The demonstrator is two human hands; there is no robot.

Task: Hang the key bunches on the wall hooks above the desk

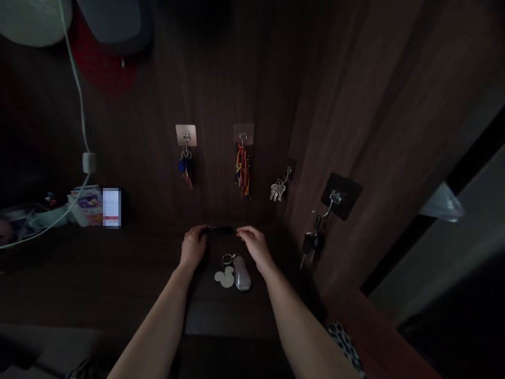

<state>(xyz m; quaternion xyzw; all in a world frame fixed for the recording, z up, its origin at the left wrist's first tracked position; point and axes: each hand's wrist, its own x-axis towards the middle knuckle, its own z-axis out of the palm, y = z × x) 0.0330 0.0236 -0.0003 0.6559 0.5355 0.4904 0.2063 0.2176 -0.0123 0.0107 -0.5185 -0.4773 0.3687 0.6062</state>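
Note:
A slim black object with a small metal ring at its left end (221, 230) lies at the back of the dark shelf surface; the low light hides its exact kind. My left hand (193, 246) rests at its left end, fingers curled against the ring end. At the other end is my right hand (254, 245), its fingers stretched toward the object with the thumb slightly apart, holding nothing visible. Between my wrists lies a key ring (226, 259) with a silver-grey car key fob (242, 273) and a pale mouse-head-shaped tag (225, 277).
Wall hooks hold a blue-tagged key bunch (185, 167), a bundle of red and yellow cords (242, 168), silver keys (278, 190) and dark keys (311, 242). Small boxes (89, 205) stand at the left, near a white cable (77, 73). A side wall rises at the right.

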